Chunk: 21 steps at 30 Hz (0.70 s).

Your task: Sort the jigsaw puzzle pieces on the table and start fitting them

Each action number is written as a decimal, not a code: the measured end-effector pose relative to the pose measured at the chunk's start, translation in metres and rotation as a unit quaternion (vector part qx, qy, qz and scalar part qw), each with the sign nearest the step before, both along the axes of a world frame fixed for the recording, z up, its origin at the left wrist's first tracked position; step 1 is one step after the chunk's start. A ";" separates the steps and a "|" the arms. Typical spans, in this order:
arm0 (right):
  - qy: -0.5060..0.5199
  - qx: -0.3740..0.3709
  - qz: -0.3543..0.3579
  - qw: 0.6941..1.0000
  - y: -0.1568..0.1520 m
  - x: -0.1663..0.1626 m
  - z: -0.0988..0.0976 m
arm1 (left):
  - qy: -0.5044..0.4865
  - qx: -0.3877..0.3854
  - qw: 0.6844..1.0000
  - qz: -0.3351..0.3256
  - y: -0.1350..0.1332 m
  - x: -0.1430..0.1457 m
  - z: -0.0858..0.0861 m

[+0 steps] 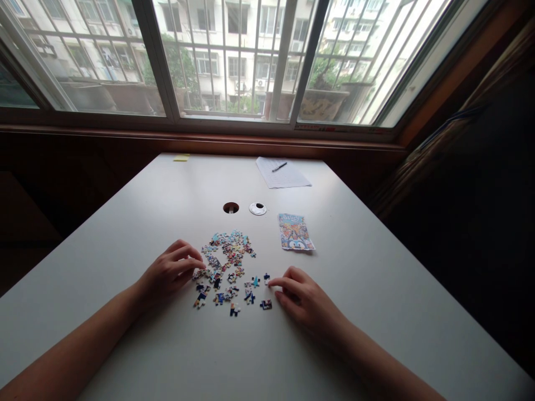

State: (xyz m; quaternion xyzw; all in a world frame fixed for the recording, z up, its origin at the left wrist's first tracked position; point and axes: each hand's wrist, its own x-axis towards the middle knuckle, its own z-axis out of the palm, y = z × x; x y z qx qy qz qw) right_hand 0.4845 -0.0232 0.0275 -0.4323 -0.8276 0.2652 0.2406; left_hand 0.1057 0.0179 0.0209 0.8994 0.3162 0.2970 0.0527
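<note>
Many small jigsaw puzzle pieces (234,253) lie in a loose heap on the white table (137,351). At the heap's left edge is my left hand (172,268), its fingers loosely bent and a little apart, the fingertips at the outer pieces. My right hand (304,296) rests to the right of the heap, with its index fingertip at a dark blue and white puzzle piece (266,277). Its thumb is held apart below, and nothing shows between the fingers. Nearer to me lie a few separate pieces, among them a dark puzzle piece (266,304) and a white-and-orange puzzle piece (234,309).
A colourful picture sheet (296,231) lies beyond my right hand. Farther back are a round cable hole (230,208), its silver cover (258,208), papers (282,175) with a pen (279,167), and yellow sticky notes (181,158). A barred window stands behind the table.
</note>
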 end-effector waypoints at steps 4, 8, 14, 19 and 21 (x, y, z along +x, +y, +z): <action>-0.002 -0.006 -0.001 1.000 0.000 -0.001 0.001 | 0.001 -0.003 1.000 0.002 0.000 0.000 0.000; 0.001 -0.008 0.000 1.000 0.000 -0.001 0.001 | 0.000 0.001 1.000 0.002 -0.001 0.000 0.000; 0.001 -0.003 0.000 1.000 0.000 0.000 0.000 | 0.002 -0.004 1.000 0.000 0.000 0.000 0.000; -0.001 -0.004 0.000 1.000 0.000 0.000 -0.001 | 0.001 -0.006 1.000 -0.005 0.000 -0.001 0.000; -0.003 -0.004 0.000 1.000 0.000 0.000 -0.001 | 0.002 -0.006 1.000 -0.006 0.000 0.000 0.000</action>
